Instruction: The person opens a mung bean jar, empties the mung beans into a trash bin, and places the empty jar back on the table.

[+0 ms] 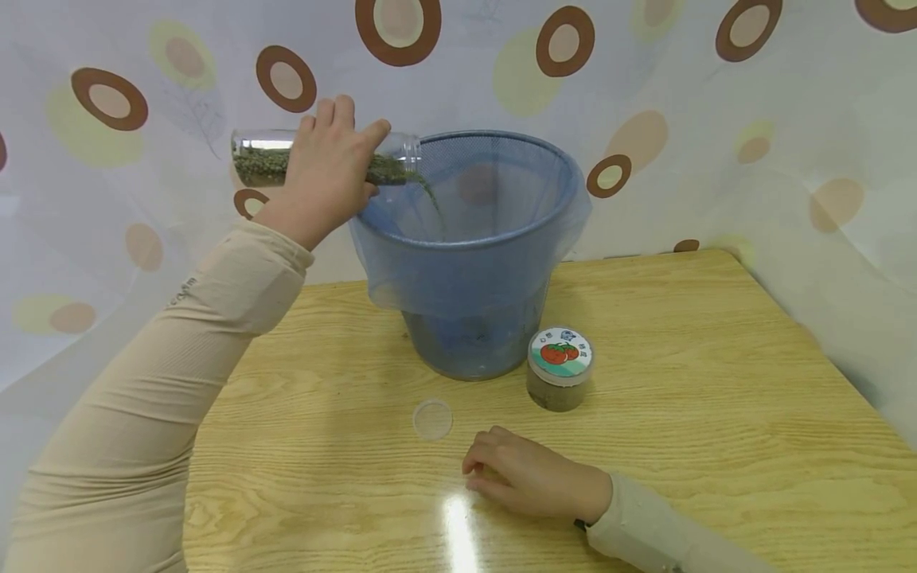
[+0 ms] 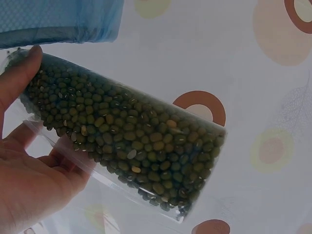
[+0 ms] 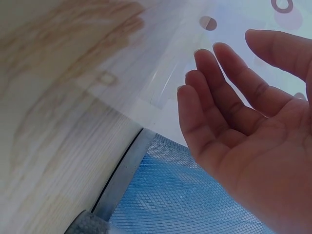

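Note:
My left hand [image 1: 325, 163] grips a clear jar [image 2: 122, 131] of green mung beans, tipped on its side with its mouth over the rim of a mesh bin [image 1: 473, 278]. A thin stream of mung beans [image 1: 432, 195] falls from the mouth into the bin, which is lined with a blue translucent bag [image 1: 458, 274]. In the left wrist view, the thumb lies along one side of the jar and the fingers on the other. My right hand [image 1: 533, 473] holds nothing near the table's front, its fingers loosely curled.
A round clear lid [image 1: 433, 419] lies flat on the wooden table [image 1: 301, 461], left of my right hand. A short lidded tub [image 1: 560, 370] with a tomato label stands beside the bin's right foot. Behind hangs a patterned curtain [image 1: 458, 95].

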### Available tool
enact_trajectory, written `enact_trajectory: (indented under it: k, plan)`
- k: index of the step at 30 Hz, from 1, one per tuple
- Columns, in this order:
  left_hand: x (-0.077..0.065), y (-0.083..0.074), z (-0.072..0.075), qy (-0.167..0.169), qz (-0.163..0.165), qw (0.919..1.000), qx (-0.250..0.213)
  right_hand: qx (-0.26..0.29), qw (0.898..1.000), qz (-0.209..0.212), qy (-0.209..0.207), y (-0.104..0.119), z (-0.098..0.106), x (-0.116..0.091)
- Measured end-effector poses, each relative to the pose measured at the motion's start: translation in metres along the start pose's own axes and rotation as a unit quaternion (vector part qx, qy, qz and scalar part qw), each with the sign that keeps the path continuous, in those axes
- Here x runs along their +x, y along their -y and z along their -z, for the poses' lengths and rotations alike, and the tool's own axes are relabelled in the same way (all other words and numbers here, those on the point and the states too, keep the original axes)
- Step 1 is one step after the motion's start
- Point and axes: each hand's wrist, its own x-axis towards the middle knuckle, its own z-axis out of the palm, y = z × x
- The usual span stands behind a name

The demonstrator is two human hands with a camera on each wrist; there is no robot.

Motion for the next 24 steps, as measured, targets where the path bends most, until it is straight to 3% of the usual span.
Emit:
enact_trajectory:
  k: [18, 24]
  plan:
    - [0.0035, -0.0028, 0.0006, 0.006, -0.004, 1.0, -0.003, -0.036, 0.998, -0.021, -0.054, 0.0009, 0.0046, -0.0006]
    - [0.0038, -0.0023, -0.0003, 0.011, -0.001, 0.9999, -0.005, -0.041, 0.997, -0.031, -0.053, 0.0003, 0.0048, -0.0001]
